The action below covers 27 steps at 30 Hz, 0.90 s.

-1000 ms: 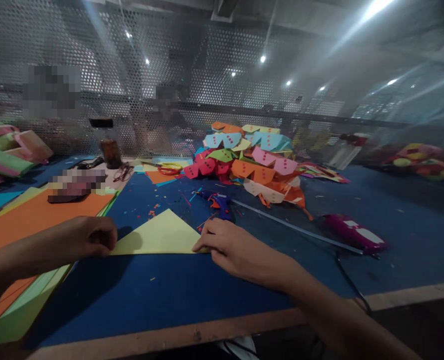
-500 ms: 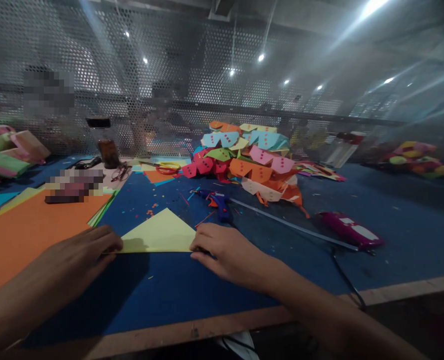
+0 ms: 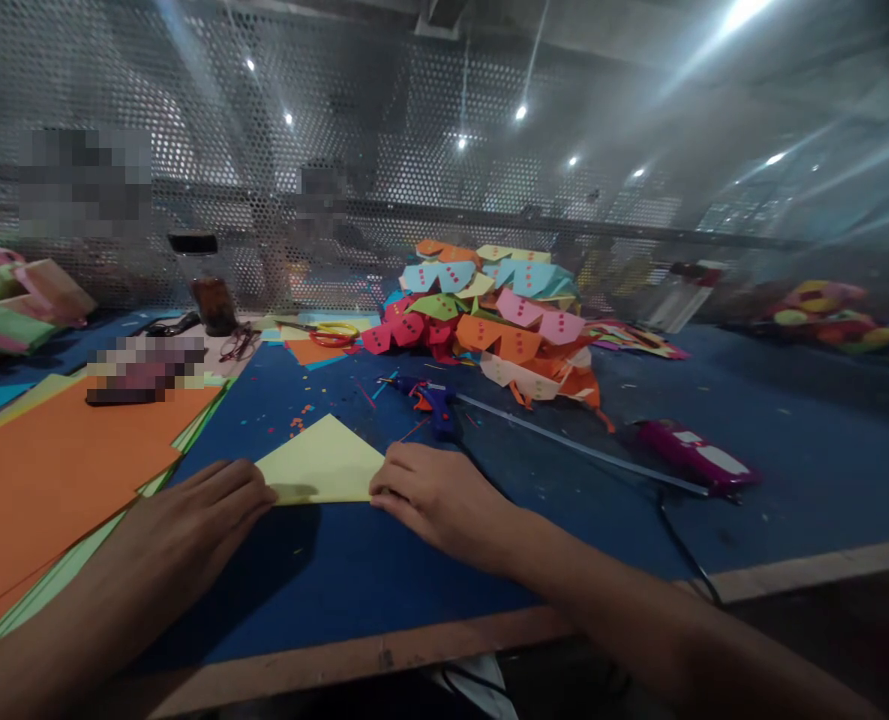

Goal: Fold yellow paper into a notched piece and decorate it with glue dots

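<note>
A pale yellow paper triangle [image 3: 322, 468] lies flat on the blue table [image 3: 354, 570]. My left hand [image 3: 193, 520] rests on the table with its fingers stretched out, the tips touching the triangle's left corner. My right hand [image 3: 433, 495] lies with curled fingers pressing down on the triangle's right corner. A blue glue gun [image 3: 430, 400] lies just beyond my right hand.
Large orange and green sheets [image 3: 46, 480] lie at the left. A heap of folded coloured paper pieces [image 3: 489, 320] sits at the back middle, with scissors [image 3: 335, 332] and a jar [image 3: 213, 305] to its left. A purple tool [image 3: 688, 455] with a cable lies at the right.
My two hands have slid closer together along the triangle's near edge. My left hand went from a loose fist to stretched fingers.
</note>
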Tool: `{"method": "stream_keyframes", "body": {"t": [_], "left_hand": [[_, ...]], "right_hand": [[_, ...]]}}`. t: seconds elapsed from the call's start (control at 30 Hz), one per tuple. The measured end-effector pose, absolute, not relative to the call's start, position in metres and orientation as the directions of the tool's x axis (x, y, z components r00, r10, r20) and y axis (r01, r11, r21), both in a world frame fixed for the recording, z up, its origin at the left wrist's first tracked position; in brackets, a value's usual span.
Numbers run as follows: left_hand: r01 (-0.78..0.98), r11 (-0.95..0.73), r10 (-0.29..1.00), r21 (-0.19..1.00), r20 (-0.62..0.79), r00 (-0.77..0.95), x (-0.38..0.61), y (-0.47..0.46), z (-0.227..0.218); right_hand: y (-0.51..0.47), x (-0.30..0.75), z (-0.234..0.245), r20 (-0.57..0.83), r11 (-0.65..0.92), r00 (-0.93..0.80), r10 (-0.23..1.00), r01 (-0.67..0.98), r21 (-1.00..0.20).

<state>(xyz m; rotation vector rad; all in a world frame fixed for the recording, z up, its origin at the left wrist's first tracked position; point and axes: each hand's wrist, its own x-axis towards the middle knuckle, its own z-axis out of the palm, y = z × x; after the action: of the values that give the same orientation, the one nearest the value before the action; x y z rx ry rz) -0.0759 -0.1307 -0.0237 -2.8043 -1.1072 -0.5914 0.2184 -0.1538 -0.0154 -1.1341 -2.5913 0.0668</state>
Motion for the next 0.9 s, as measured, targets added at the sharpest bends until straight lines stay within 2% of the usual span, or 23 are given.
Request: {"method": "stream_keyframes", "body": {"t": [0.17,0.43,0.6,0.77,0.9], "left_hand": [[0.607,-0.794,0.577,0.033,0.354,0.736,-0.076,-0.133,-0.022],[0.523,-0.851,0.450,-0.048,0.449,0.772,-0.074,-0.132,-0.025],[0.509,-0.857,0.432,-0.078,0.426,0.795,-0.074,-0.132,-0.026],[0.536,-0.844,0.490,-0.015,0.382,0.783,-0.072,-0.135,-0.022],[0.542,-0.840,0.491,-0.026,0.389,0.780,-0.071,-0.135,-0.022]], "right_hand": [[-0.154,0.218,-0.016,0.282,0.699,-0.648,0.708,0.701,-0.142],[-0.157,0.215,-0.016,0.285,0.718,-0.676,0.680,0.693,-0.069],[-0.159,0.212,-0.011,0.240,0.724,-0.699,0.674,0.690,-0.026],[-0.161,0.208,-0.003,0.229,0.729,-0.727,0.648,0.678,0.091],[-0.155,0.202,-0.003,0.192,0.737,-0.757,0.625,0.653,0.173]]}}
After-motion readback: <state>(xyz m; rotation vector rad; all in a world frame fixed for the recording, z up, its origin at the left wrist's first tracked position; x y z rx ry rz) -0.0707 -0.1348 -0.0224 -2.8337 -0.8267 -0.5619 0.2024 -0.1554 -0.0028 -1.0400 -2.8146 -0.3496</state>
